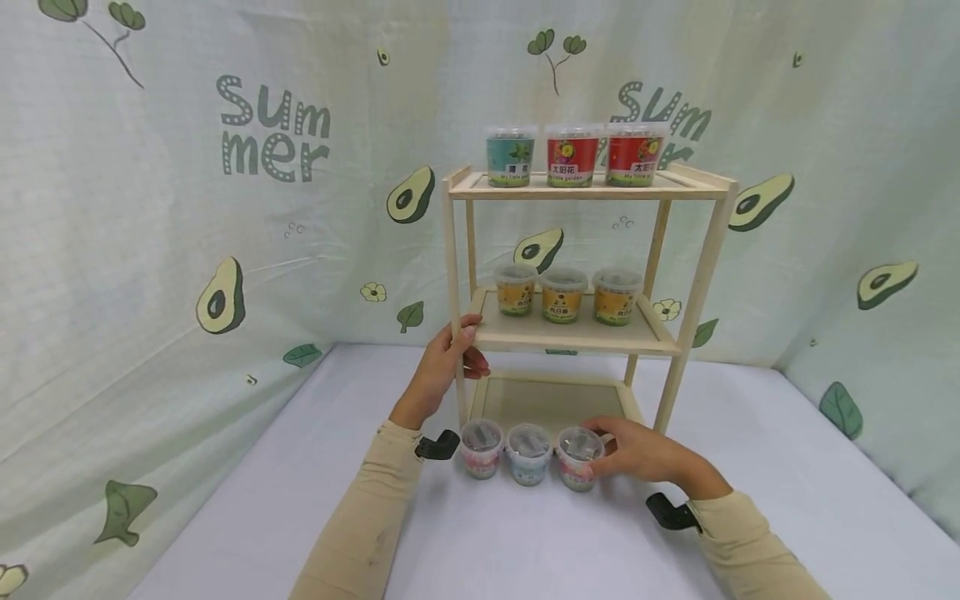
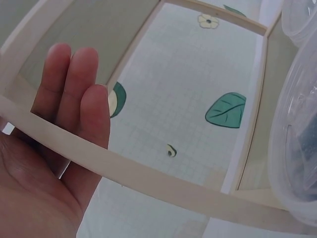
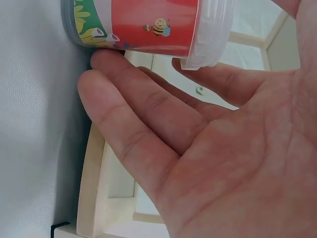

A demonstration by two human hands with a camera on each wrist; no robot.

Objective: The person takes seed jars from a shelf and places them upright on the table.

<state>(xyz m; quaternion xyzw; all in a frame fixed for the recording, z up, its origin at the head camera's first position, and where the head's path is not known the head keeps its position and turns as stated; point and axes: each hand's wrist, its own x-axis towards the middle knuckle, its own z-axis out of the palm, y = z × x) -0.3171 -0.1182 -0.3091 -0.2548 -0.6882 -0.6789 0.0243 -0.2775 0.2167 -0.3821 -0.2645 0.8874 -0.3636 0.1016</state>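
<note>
My left hand point(image 1: 438, 367) grips the left front post of a small wooden shelf rack point(image 1: 573, 343), beside its middle board. In the left wrist view, the fingers point(image 2: 81, 82) come round the pale wood. At the rack's foot, my right hand point(image 1: 641, 452) holds the rightmost tub point(image 1: 577, 471), thumb in front and other fingers behind. Its label looks red with a small bee in the right wrist view, and it has a clear lid point(image 3: 213, 34). A pale blue tub point(image 1: 528, 468) and a pink tub point(image 1: 482, 461) stand to its left in a row.
Three yellow-labelled tubs point(image 1: 564, 302) sit on the middle board. On the top board are a teal tub point(image 1: 511, 158) and two red tubs point(image 1: 572, 158). A white cloth point(image 1: 300, 508) covers the table, and printed curtains point(image 1: 315, 217) hang behind and at the sides.
</note>
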